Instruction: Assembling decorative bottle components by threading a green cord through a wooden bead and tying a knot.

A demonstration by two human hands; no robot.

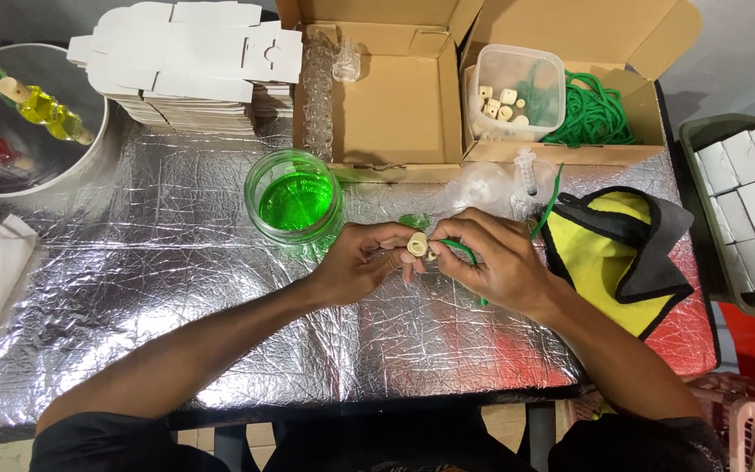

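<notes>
My left hand (365, 260) pinches a small beige wooden cap (418, 244) over the foil-covered table (176, 288). My right hand (493, 259) meets it from the right and grips a thin green cord (460, 249) at the cap. The cord runs on past the right hand, up toward the right (549, 207). A small green-filled vial (413, 221) lies just behind the fingers. A glass jar of green liquid (294, 201) stands to the left of the hands.
Flat white carton blanks (187, 61) are stacked at the back left. Two open cardboard boxes (395, 105) hold clear vials, a plastic tub of wooden caps (517, 92) and green cord (589, 114). A yellow and black cloth (613, 253) lies right. A syringe (528, 170) rests nearby.
</notes>
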